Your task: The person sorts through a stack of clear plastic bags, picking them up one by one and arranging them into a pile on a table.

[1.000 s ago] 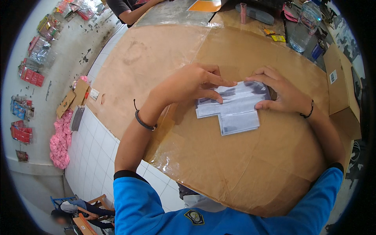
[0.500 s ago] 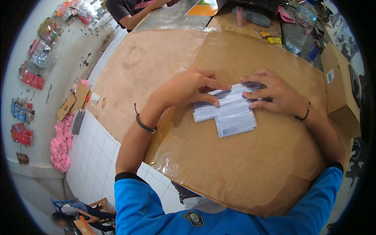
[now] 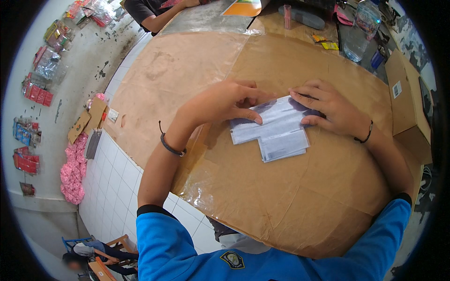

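A loose, overlapping stack of white, slightly see-through slips (image 3: 281,129) lies on the brown-covered table in front of me; whether they are paper or thin plastic packets I cannot make out. At its far left edge, my left hand (image 3: 234,100) grips with the thumb on top and the other fingers curled behind the edge. My right hand (image 3: 328,107) holds the far right corner, thumb at the right side and fingertips over the back edge. The lower part of the stack sticks out toward me, its layers a little out of line.
Brown sheeting covers the table (image 3: 243,196). An open cardboard box (image 3: 408,100) stands at the right edge. At the back are a clear bottle (image 3: 361,33), a pink tube (image 3: 287,18) and small yellow packets (image 3: 329,45). A person's arm (image 3: 161,18) rests at the far left.
My right fingers have drawn back from the top of the slips to their far right corner. The topmost slips now lie smoother. My left hand has barely moved.
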A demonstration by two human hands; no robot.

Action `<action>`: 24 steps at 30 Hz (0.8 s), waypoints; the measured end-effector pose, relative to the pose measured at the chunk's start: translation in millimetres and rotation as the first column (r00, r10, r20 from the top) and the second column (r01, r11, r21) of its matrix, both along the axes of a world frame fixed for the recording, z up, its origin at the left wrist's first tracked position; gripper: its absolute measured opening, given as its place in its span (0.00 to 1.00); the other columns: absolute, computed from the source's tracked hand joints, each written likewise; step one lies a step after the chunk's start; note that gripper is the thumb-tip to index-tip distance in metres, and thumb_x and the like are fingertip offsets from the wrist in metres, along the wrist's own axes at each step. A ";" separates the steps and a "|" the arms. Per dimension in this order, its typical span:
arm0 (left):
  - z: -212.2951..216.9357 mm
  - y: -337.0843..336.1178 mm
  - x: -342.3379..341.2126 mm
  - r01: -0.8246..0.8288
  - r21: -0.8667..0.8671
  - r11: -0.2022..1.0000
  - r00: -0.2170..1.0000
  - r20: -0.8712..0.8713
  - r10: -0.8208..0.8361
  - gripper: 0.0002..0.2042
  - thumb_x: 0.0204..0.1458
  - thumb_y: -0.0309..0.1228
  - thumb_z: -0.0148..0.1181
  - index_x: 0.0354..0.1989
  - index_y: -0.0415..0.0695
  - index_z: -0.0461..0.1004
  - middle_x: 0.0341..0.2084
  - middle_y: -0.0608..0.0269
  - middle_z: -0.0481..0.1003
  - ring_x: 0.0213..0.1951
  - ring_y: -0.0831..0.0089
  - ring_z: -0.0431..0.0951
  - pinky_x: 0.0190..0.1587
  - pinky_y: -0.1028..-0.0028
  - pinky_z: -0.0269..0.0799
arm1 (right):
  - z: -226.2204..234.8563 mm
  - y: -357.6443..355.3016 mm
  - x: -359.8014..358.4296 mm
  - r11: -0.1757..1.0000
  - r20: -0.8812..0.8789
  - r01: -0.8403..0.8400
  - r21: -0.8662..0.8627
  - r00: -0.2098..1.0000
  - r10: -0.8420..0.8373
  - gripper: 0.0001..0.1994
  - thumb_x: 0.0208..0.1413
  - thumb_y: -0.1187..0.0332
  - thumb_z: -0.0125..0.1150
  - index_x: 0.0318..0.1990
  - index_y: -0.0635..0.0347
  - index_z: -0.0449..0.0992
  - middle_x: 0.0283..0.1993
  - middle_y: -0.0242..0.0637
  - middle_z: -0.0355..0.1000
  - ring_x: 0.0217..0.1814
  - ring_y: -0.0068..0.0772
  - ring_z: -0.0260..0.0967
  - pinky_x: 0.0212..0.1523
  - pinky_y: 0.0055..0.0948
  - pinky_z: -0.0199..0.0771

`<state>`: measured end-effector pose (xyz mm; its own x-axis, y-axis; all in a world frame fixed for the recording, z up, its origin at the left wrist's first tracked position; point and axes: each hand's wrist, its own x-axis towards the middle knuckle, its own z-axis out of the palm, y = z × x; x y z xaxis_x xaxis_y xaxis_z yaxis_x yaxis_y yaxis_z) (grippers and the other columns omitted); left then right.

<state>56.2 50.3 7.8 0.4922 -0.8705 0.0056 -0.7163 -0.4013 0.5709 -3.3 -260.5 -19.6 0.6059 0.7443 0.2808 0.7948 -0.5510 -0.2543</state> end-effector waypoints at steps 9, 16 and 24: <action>-4.5 2.5 3.2 0.032 0.050 0.998 0.997 0.065 -0.035 0.27 0.51 0.42 0.72 0.62 0.56 0.78 0.35 0.60 0.75 0.38 0.64 0.77 0.44 0.67 0.74 | -2.3 2.1 -0.8 0.996 0.096 0.005 -0.089 0.995 0.004 0.33 0.62 0.52 0.62 0.69 0.65 0.66 0.68 0.45 0.67 0.69 0.47 0.62 0.71 0.44 0.58; -5.8 1.4 2.0 0.040 0.032 0.999 0.998 0.047 -0.041 0.33 0.48 0.46 0.75 0.64 0.49 0.75 0.34 0.61 0.73 0.38 0.65 0.75 0.41 0.67 0.72 | 1.7 0.4 -3.4 1.000 -0.054 0.025 0.000 0.998 -0.024 0.33 0.57 0.52 0.69 0.65 0.62 0.71 0.66 0.44 0.69 0.68 0.47 0.63 0.71 0.44 0.58; 4.0 19.9 7.3 0.061 0.074 0.995 0.998 -0.035 -0.059 0.43 0.35 0.48 0.83 0.62 0.43 0.73 0.34 0.61 0.71 0.36 0.68 0.71 0.39 0.69 0.70 | 0.0 -2.6 -0.1 0.986 -0.014 0.032 0.162 0.999 -0.030 0.17 0.57 0.56 0.69 0.43 0.61 0.77 0.54 0.41 0.75 0.58 0.46 0.69 0.60 0.43 0.66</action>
